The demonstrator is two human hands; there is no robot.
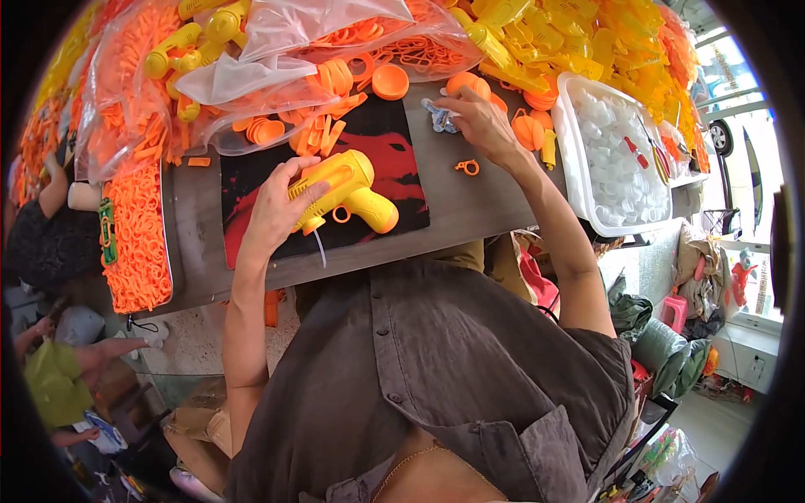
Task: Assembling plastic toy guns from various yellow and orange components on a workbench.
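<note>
A yellow toy water gun (pixel 348 189) lies in the grip of my left hand (pixel 281 197), above a black and red mat (pixel 402 142). A thin clear tube (pixel 320 250) hangs from its underside, and a small orange ring trigger (pixel 341 215) shows by the handle. My right hand (pixel 482 126) is stretched to the far side of the table, its fingers bent together beside a small crumpled blue-and-white piece (pixel 440 116). What those fingers pinch, if anything, is hidden. Orange round caps (pixel 468 84) sit just beyond them. One loose orange trigger piece (pixel 467 168) lies nearer me.
A white tray (pixel 579 168) of translucent pieces, with red-handled pliers (pixel 635 152) on top, stands at right. Orange rings fill a tray (pixel 138 243) at left. Plastic bags (pixel 277 75) of orange parts and yellow shells (pixel 545 38) line the back. Other people sit at far left.
</note>
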